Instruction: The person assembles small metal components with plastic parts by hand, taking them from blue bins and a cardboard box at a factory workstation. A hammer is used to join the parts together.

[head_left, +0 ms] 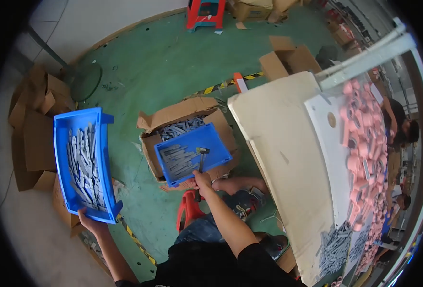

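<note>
On the left side, my left hand (pixel 91 222) grips the near end of a blue plastic tray (pixel 107 170) filled with long grey strip-like parts (pixel 83 167). In front of me, my right hand (pixel 202 181) is wrapped round the handle of a hammer (pixel 202 151). The hammer's head points away from me, above a second blue tray (pixel 218 143). More grey strips (pixel 178 161) lie in the left part of that tray, which sits tilted on an opened cardboard box (pixel 161 123). Further grey parts (pixel 183 126) show inside the box beyond the tray.
A pale tabletop (pixel 288 158) stands to my right, bearing heaped pink parts (pixel 364 143) and grey pieces (pixel 336 248). Cardboard boxes (pixel 39 143) are stacked at left. A red stool (pixel 186 210) is near my legs; another stool (pixel 206 16) stands far off. People are visible at far right.
</note>
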Demonstrator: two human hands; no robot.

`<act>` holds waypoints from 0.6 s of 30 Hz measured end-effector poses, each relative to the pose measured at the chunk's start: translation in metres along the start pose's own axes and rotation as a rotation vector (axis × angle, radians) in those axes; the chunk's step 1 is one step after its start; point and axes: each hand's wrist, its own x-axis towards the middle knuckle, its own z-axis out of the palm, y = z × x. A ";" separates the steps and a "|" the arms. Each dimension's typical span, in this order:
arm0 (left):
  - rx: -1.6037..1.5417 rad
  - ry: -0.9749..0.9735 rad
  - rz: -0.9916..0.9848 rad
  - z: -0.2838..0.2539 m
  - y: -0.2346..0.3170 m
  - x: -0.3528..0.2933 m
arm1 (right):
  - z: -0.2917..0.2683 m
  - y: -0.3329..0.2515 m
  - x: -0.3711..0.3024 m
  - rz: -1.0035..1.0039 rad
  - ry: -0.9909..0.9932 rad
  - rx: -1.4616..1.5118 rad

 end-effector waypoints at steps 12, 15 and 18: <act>0.210 0.149 -0.134 0.043 0.021 -0.001 | 0.004 0.011 0.107 0.272 -0.010 0.043; 0.187 0.127 -0.157 0.045 0.019 0.000 | -0.009 0.026 0.090 0.315 -0.050 -0.025; 0.145 0.098 -0.169 0.028 0.018 0.006 | 0.015 0.043 0.060 0.313 0.083 0.011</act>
